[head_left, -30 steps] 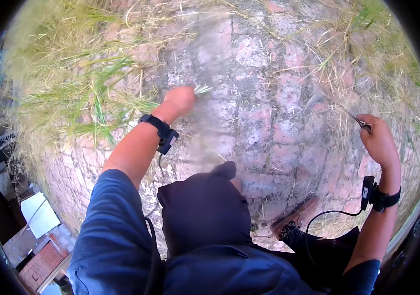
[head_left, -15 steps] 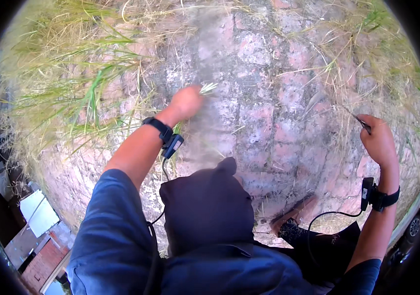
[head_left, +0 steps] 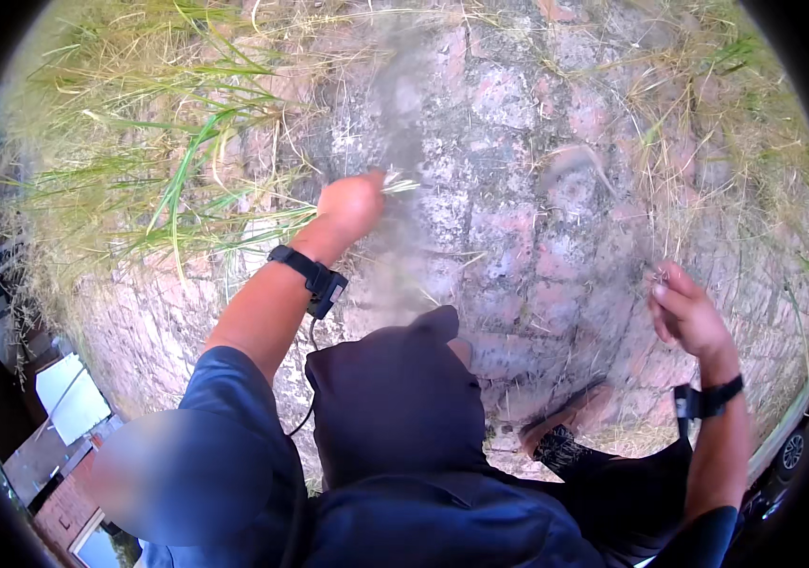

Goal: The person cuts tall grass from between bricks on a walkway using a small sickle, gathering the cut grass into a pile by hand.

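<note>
Two-handed, worked over brick paving (head_left: 499,227); half-curled the right hand (head_left: 690,310), couldn't tell whether around anything; clenched the left hand (head_left: 349,206) on pale grass stalks (head_left: 401,186), poking out rightward! Looked mid-gathering; next, needed a steady hold.

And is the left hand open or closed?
Closed: the left hand is curled into a fist around grass, whose pale stem ends poke out beyond it to the right.
</note>
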Demonstrator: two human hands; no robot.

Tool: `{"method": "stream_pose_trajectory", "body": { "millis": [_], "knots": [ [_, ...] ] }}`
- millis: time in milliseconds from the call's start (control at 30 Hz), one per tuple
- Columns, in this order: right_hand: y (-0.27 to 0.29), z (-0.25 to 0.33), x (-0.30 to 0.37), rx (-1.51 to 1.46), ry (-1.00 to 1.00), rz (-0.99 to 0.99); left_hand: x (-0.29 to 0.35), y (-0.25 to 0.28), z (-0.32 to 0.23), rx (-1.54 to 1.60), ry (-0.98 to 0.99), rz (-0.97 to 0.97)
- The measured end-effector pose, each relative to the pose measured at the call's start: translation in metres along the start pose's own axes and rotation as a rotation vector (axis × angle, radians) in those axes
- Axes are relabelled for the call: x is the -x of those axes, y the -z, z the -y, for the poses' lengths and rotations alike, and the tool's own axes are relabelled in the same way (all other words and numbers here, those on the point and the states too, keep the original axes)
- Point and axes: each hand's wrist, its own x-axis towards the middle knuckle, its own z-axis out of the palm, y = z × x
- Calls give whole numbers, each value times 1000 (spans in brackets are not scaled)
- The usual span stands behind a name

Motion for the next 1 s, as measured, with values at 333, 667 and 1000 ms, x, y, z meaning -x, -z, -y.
{"method": "stream_pose_trajectory", "body": {
  "millis": [333,667,1000],
  "knots": [
    [-190,-32,-137,-253,25,243,-2,8,-1,-92,6,29],
    [-110,-109,-92,-259,-127,252,75,-17,-13,19,-129,138],
    [-148,-57,-111,-392,24,209,45,-20,-29,-51,-198,58]
  ]
}}
